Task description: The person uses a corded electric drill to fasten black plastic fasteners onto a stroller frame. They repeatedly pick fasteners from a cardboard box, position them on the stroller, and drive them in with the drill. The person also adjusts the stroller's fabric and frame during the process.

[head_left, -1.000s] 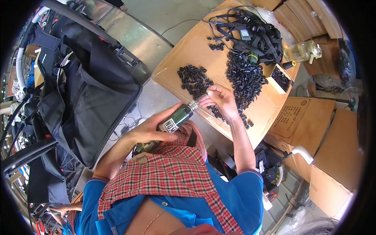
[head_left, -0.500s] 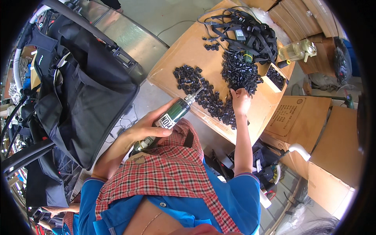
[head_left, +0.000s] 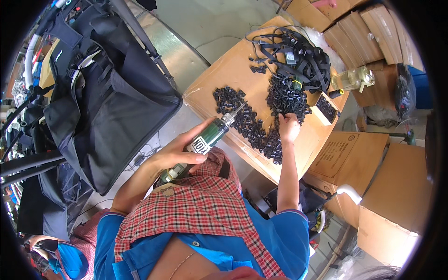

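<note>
My left hand (head_left: 181, 150) is wrapped round a green electric screwdriver (head_left: 215, 133) with a silver chuck. Its bit points up and right, over the near-left part of the table. At the edge of a heap of small black plastic parts (head_left: 285, 95), my right hand (head_left: 290, 129) has its fingers drawn together; what they hold, if anything, is hidden. A curved band of similar black parts (head_left: 247, 120) spreads from the left of the tabletop to below that hand.
The tabletop (head_left: 224, 70) also bears tangled black straps (head_left: 315, 63), a small open box of parts (head_left: 322, 115) and a clear bottle (head_left: 352, 79). Black fabric on a frame (head_left: 126, 112) hangs at left. Cartons (head_left: 394, 182) stand at right. Another person (head_left: 77, 254) is at lower left.
The view has shifted, so the table and cartons sit slightly lower in it. My right hand stays at the heap, its fingers shifted slightly. My left hand keeps its grip on the screwdriver.
</note>
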The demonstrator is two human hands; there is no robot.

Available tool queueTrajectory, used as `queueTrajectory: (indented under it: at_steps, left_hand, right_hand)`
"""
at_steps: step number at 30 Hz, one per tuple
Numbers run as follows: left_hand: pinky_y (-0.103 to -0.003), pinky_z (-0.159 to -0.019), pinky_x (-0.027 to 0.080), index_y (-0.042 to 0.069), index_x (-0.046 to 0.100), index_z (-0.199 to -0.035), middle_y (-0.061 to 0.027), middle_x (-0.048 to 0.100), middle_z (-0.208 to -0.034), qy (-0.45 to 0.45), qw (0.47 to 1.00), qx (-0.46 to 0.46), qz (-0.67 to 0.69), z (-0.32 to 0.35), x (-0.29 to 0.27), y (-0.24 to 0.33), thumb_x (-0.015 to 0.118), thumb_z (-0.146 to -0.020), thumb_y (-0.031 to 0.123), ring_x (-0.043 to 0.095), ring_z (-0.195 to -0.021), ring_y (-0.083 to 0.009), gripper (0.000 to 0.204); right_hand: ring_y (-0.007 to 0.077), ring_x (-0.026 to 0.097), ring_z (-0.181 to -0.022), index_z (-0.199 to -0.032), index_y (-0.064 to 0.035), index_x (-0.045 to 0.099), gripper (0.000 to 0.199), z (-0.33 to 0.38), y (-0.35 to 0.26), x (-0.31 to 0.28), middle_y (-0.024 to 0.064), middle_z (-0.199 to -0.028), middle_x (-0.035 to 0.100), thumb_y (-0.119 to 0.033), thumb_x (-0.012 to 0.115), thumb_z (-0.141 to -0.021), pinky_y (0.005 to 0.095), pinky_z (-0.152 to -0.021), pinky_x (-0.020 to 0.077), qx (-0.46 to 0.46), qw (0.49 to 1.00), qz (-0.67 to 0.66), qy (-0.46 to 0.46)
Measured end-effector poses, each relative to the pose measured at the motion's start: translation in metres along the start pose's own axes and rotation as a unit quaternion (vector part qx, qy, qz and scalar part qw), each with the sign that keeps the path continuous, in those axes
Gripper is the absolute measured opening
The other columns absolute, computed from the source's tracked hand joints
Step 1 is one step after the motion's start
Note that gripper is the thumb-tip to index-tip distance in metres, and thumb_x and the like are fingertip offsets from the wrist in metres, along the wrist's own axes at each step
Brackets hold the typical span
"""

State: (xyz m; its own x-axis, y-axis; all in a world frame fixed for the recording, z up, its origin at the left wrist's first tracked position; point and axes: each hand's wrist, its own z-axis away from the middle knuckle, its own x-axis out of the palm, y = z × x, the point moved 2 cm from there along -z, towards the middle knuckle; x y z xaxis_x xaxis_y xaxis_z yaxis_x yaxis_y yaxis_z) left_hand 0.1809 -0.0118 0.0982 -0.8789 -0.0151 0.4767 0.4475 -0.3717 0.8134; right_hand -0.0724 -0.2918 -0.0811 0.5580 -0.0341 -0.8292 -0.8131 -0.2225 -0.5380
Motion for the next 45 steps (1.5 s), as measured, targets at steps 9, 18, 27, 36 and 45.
queueTrajectory:
  at_steps: [9,18,27,36,45]
  left_hand:
    - [-0.025,-0.053,0.045,0.012,0.006,-0.154,-0.0043,0.054,-0.075,-0.003,0.992,0.123,0.007,0.036,0.021,0.038,0.071,-0.080,0.015,0.055,-0.057,-0.0114,0.098]
    - [-0.023,-0.055,0.047,0.012,0.010,-0.154,-0.0038,0.060,-0.085,0.138,0.960,0.246,0.007,0.124,0.036,0.066,0.076,-0.077,0.017,0.055,-0.060,-0.0082,0.101]
    - [-0.025,-0.058,0.048,0.009,0.007,-0.153,-0.0060,0.058,-0.087,0.212,0.902,0.375,-0.030,0.208,0.008,0.048,0.080,-0.074,0.015,0.057,-0.069,-0.0101,0.108]
    - [-0.027,-0.050,0.046,0.007,-0.001,-0.153,-0.0185,0.059,-0.097,0.088,0.860,0.496,0.081,0.334,-0.037,0.034,0.080,-0.058,0.007,0.059,-0.063,-0.0185,0.124]
    - [-0.028,-0.046,0.044,0.007,-0.002,-0.151,-0.0214,0.058,-0.079,0.053,0.851,0.504,0.138,0.386,-0.084,0.022,0.080,-0.056,0.012,0.058,-0.051,-0.0198,0.126]
  right_hand:
    - [0.0046,0.059,-0.073,-0.097,0.0001,0.063,0.020,-0.009,-0.206,-0.071,0.0022,-0.082,0.067,0.008,0.071,-0.080,0.0182,-0.065,0.0467,-0.161,0.829,-0.515,-0.148]
    - [0.0204,0.068,-0.091,-0.105,0.0085,0.064,0.023,0.039,-0.382,-0.105,0.0141,-0.098,0.067,0.017,0.058,-0.084,0.0278,-0.082,0.0555,-0.383,0.699,-0.560,-0.226]
    - [0.0305,0.063,-0.108,-0.122,0.0093,0.056,0.033,0.129,-0.469,-0.114,0.0212,-0.123,0.056,0.010,0.054,-0.090,0.0357,-0.096,0.0487,-0.433,0.590,-0.578,-0.360]
    - [0.0318,0.058,-0.115,-0.129,0.0097,0.048,0.056,0.158,-0.608,-0.017,0.0243,-0.120,0.059,-0.035,0.057,-0.096,0.0363,-0.096,0.0463,-0.534,0.725,-0.314,-0.301]
    - [0.0110,0.055,-0.079,-0.093,-0.0027,0.059,0.012,0.115,-0.659,0.077,0.0013,-0.086,0.061,-0.004,0.068,-0.085,0.0254,-0.074,0.0454,-0.331,0.676,-0.578,-0.316]
